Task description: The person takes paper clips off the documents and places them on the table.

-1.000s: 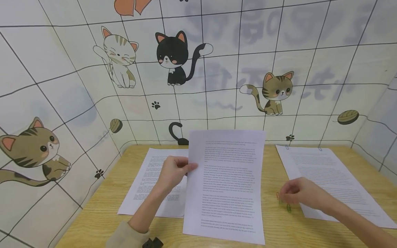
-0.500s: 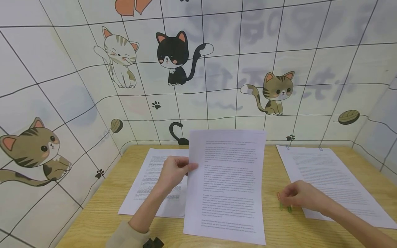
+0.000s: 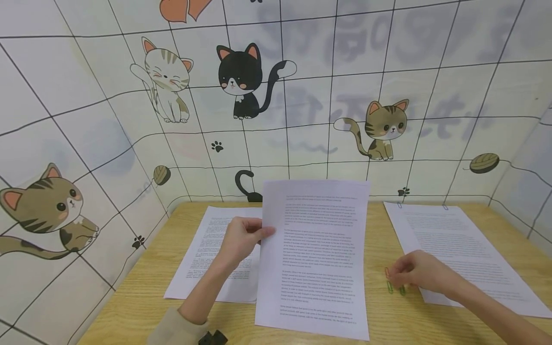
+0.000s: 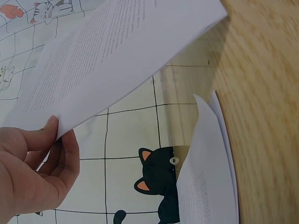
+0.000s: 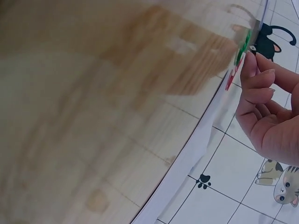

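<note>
My left hand (image 3: 243, 239) pinches the left edge of some printed sheets (image 3: 315, 258), thumb in front and fingers behind. The sheets stand raised over the table; in the left wrist view their lower edge shows more than one layer. My right hand (image 3: 420, 270) is low over the table to the right, thumb and fingertips pinched together at a small group of paper clips. An orange-red paper clip (image 3: 386, 272) is right at the fingertips, and green paper clips (image 3: 402, 290) lie just below. In the right wrist view, the fingertips overlap the green and red clips (image 5: 230, 79).
A printed paper stack (image 3: 207, 268) lies at the left, partly behind the raised sheets. At the right lies another stack (image 3: 470, 249) with two paper clips (image 3: 445, 207) on its top edge. A cat-patterned wall covering (image 3: 302, 143) rises behind the wooden table (image 3: 129, 297).
My right hand has dipped slightly, its fingertips closer to the clips, and a green clip has shifted a little. The left hand and its sheets stay in place.
</note>
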`<state>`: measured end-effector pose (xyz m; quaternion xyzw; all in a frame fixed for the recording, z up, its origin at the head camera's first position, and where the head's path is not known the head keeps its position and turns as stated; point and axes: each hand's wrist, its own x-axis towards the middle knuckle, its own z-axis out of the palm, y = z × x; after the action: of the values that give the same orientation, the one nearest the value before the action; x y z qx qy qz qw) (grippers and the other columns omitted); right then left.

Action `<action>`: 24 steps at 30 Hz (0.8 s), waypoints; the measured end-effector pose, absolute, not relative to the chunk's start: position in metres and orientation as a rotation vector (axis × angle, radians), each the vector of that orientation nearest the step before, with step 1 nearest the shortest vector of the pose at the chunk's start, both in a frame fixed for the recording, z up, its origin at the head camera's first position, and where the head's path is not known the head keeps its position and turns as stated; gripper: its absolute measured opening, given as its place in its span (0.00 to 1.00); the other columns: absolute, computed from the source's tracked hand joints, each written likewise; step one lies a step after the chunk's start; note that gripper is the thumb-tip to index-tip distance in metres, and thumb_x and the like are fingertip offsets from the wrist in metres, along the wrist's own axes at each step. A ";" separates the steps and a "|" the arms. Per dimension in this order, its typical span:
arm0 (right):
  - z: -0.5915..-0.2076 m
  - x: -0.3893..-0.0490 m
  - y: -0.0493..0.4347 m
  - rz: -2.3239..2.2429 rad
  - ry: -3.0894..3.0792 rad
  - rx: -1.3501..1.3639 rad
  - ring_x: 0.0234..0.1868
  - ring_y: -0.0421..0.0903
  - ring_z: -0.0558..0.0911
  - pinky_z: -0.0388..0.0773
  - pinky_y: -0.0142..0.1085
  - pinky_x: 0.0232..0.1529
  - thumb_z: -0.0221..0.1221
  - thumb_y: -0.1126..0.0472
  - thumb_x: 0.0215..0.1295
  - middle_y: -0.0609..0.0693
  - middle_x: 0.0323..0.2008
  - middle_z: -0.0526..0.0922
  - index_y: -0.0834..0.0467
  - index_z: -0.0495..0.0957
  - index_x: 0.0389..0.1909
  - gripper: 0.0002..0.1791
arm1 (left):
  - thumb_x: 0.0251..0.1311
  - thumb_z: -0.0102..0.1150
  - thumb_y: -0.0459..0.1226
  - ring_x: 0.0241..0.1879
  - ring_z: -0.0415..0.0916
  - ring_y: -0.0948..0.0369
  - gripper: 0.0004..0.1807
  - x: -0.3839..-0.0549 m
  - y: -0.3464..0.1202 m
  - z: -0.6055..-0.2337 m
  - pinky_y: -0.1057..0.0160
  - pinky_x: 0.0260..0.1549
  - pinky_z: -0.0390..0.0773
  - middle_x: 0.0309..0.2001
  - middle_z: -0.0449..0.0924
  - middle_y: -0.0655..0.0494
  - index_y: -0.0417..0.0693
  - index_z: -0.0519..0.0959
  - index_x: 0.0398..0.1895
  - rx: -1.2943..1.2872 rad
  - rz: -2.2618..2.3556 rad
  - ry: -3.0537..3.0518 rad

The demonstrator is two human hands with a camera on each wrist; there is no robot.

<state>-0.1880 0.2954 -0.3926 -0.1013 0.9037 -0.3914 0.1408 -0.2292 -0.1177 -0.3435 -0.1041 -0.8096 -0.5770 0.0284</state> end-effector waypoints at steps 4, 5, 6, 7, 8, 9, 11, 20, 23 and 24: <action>-0.386 -0.189 0.300 -1.164 2.618 -0.300 0.22 0.42 0.74 0.69 0.32 0.21 0.66 0.59 0.64 0.49 0.31 0.85 0.62 0.82 0.41 0.11 | 0.59 0.70 0.31 0.27 0.80 0.58 0.05 -0.229 -0.118 -0.343 0.59 0.35 0.79 0.29 0.87 0.50 0.38 0.89 0.36 -0.319 -1.794 -2.494; -0.384 -0.190 0.301 -1.174 2.620 -0.305 0.22 0.42 0.75 0.70 0.32 0.21 0.66 0.60 0.64 0.50 0.31 0.85 0.63 0.82 0.42 0.11 | 0.59 0.70 0.31 0.27 0.80 0.58 0.05 -0.229 -0.118 -0.343 0.58 0.36 0.79 0.29 0.87 0.50 0.38 0.89 0.36 -0.319 -1.798 -2.493; -0.382 -0.190 0.302 -1.179 2.626 -0.309 0.23 0.43 0.75 0.70 0.32 0.22 0.66 0.60 0.64 0.51 0.32 0.85 0.64 0.81 0.43 0.12 | 0.59 0.70 0.31 0.27 0.80 0.58 0.05 -0.229 -0.118 -0.343 0.58 0.36 0.79 0.29 0.87 0.50 0.38 0.89 0.36 -0.319 -1.800 -2.492; -0.380 -0.191 0.303 -1.181 2.635 -0.315 0.23 0.43 0.75 0.71 0.33 0.22 0.65 0.60 0.65 0.51 0.32 0.85 0.64 0.80 0.44 0.12 | 0.59 0.70 0.31 0.27 0.80 0.58 0.05 -0.229 -0.118 -0.343 0.58 0.36 0.79 0.29 0.87 0.50 0.39 0.89 0.36 -0.320 -1.801 -2.492; -0.378 -0.191 0.304 -1.177 2.646 -0.316 0.24 0.43 0.76 0.71 0.33 0.23 0.65 0.60 0.66 0.51 0.32 0.85 0.64 0.80 0.45 0.13 | 0.59 0.70 0.31 0.27 0.80 0.58 0.05 -0.229 -0.118 -0.343 0.58 0.36 0.79 0.29 0.87 0.50 0.39 0.89 0.36 -0.323 -1.800 -2.492; -0.375 -0.192 0.306 -1.176 2.653 -0.318 0.24 0.43 0.76 0.72 0.34 0.24 0.64 0.60 0.67 0.51 0.32 0.84 0.65 0.80 0.46 0.13 | 0.59 0.70 0.31 0.27 0.80 0.58 0.05 -0.229 -0.118 -0.343 0.59 0.35 0.79 0.29 0.87 0.50 0.39 0.89 0.36 -0.325 -1.800 -2.491; -0.370 -0.193 0.308 -1.185 2.664 -0.320 0.26 0.43 0.77 0.73 0.35 0.26 0.63 0.60 0.68 0.52 0.32 0.84 0.65 0.79 0.47 0.14 | 0.59 0.70 0.31 0.27 0.80 0.58 0.05 -0.229 -0.118 -0.343 0.60 0.34 0.79 0.29 0.87 0.50 0.38 0.89 0.36 -0.329 -1.798 -2.489; -0.350 -0.199 0.308 -1.302 2.721 -0.334 0.31 0.47 0.79 0.78 0.36 0.32 0.63 0.55 0.71 0.53 0.35 0.84 0.66 0.77 0.52 0.19 | 0.59 0.70 0.31 0.27 0.80 0.58 0.04 -0.230 -0.118 -0.344 0.59 0.35 0.79 0.29 0.86 0.49 0.38 0.89 0.36 -0.340 -1.794 -2.484; -0.344 -0.200 0.304 -1.344 2.754 -0.391 0.31 0.46 0.80 0.78 0.36 0.32 0.62 0.57 0.71 0.50 0.34 0.84 0.65 0.77 0.52 0.17 | 0.59 0.70 0.31 0.27 0.80 0.58 0.05 -0.230 -0.118 -0.344 0.57 0.36 0.80 0.29 0.87 0.49 0.38 0.89 0.36 -0.343 -1.801 -2.482; -0.343 -0.201 0.303 -1.354 2.765 -0.410 0.30 0.46 0.80 0.78 0.35 0.32 0.62 0.57 0.71 0.50 0.34 0.84 0.65 0.77 0.52 0.17 | 0.59 0.70 0.32 0.27 0.80 0.58 0.05 -0.229 -0.118 -0.343 0.56 0.37 0.80 0.29 0.87 0.49 0.38 0.89 0.36 -0.344 -1.802 -2.481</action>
<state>-0.2006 0.3027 -0.3426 -0.1321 0.8901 -0.4358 0.0180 -0.2294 -0.1184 -0.3433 -0.1114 -0.8037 -0.5838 0.0280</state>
